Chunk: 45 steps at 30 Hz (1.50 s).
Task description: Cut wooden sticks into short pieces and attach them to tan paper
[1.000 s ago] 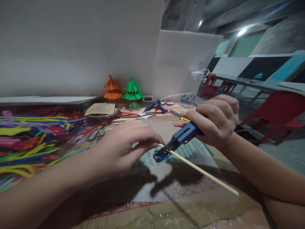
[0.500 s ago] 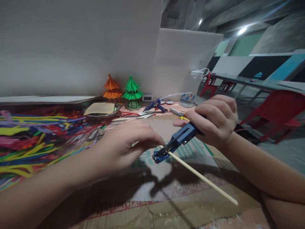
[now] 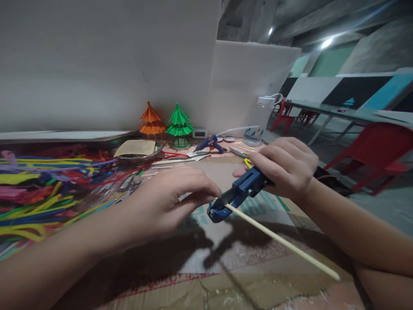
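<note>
Between the thumb and fingers of my left hand (image 3: 183,196) is the near-hidden end of a thin pale wooden stick (image 3: 282,241). The stick passes between the jaws of a blue hand cutter (image 3: 247,187) and slants down to the right, its far end free. My right hand (image 3: 287,165) is wrapped round the cutter's handles, with the jaws pointing left and down beside my left fingertips. The dark blade lies against the stick above the hooked lower jaw. Whether it has cut into the stick is hidden.
Colourful craft strips (image 3: 35,193) heap on the left. Behind stand an orange paper tree (image 3: 150,118), a green one (image 3: 179,125), a bowl (image 3: 158,148), a blue glue gun (image 3: 211,144), scissors (image 3: 238,152) and a plastic bottle (image 3: 258,122). Cardboard (image 3: 180,292) covers the table.
The stick's free end reaches further right and slightly lower. My right hand has sunk a little and the cutter has turned, showing more of its side. My left hand has barely moved.
</note>
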### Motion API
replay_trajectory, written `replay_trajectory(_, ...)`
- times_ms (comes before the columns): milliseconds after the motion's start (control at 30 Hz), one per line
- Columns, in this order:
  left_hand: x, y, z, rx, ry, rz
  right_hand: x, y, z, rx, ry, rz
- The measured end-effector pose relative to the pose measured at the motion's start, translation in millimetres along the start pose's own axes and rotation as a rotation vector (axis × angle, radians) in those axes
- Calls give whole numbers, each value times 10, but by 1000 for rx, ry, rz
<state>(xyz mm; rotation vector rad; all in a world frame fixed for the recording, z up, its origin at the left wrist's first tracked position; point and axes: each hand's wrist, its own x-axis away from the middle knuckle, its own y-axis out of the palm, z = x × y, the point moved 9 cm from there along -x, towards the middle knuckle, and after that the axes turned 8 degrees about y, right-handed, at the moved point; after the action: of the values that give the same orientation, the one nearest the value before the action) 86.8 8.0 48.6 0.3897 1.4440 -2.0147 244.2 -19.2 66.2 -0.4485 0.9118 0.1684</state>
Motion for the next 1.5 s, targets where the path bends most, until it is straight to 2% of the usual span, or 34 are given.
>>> replay_trajectory(200,14,45,-10,34,-27,-32,18,45,-33,-63,-7,-55)
replay_trajectory(300,42,35,-59,96,-72,-8,16,83,-47,-132,-14,-73)
replay_trajectory(400,88,1,-93,207,-119,22,1,137,-77,-271,-8,-104)
replay_trajectory(467,111,-5,-69,288,-128,1,-11,187,-115,-439,24,-155)
replay_trajectory(567,117,-4,-6,462,-142,-37,11,378,-191,-730,183,-373)
replay_trajectory(667,99,37,25,748,-184,-46,93,543,-293,-924,367,-567)
replay_trajectory(800,62,128,33,1061,-214,-49,184,664,-371,-1070,547,-695)
replay_trajectory(933,53,178,-36,1152,-256,-7,244,752,-414,-1172,670,-793)
replay_trajectory(1167,75,194,-103,1157,-302,-1,291,796,-415,-1145,718,-831)
replay_trajectory(1500,70,195,-126,1145,-291,-25,288,766,-423,-1135,705,-788)
